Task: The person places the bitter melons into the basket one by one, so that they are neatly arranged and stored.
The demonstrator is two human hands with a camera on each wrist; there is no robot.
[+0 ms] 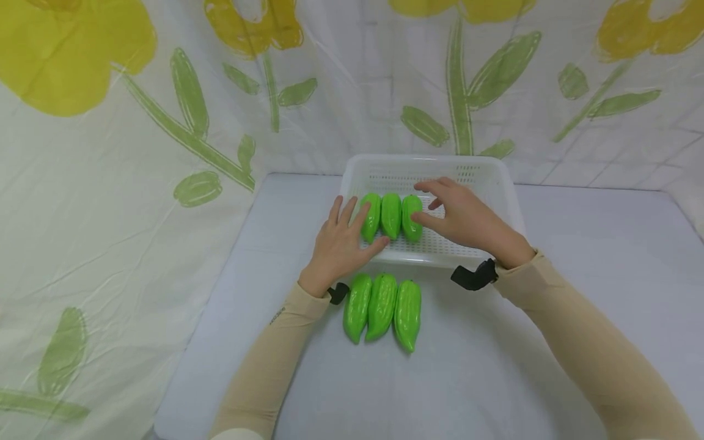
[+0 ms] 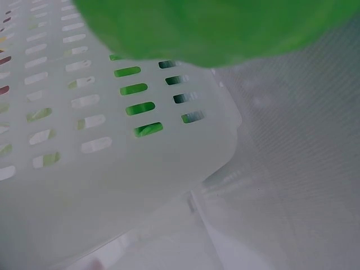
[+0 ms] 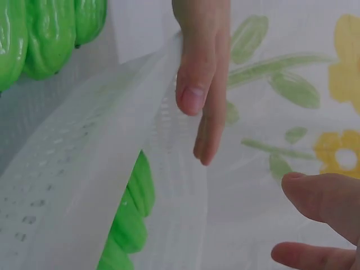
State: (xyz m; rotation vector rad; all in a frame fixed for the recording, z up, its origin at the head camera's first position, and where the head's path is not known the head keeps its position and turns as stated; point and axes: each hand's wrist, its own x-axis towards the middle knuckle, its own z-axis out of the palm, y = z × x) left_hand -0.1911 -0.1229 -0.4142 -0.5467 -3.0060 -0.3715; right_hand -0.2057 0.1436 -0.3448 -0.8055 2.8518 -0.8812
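Three glossy green bitter melons (image 1: 391, 216) lie side by side in the left half of a white perforated basket (image 1: 426, 159). Three more bitter melons (image 1: 382, 305) lie in a row on the table in front of it. My left hand (image 1: 338, 244) spreads its fingers over the basket's front left edge, fingertips beside the leftmost melon inside. Above the basket is my right hand (image 1: 464, 217), its thumb overlapping the rightmost inside melon in the head view. In the right wrist view, thumb (image 3: 320, 199) and finger stand apart with nothing between them.
The basket stands on a white table (image 1: 594, 256) near its back edge. Behind it hangs a white curtain (image 1: 352, 91) printed with yellow flowers and green leaves, which also covers the left side. Dark straps (image 1: 474, 276) sit at both wrists.
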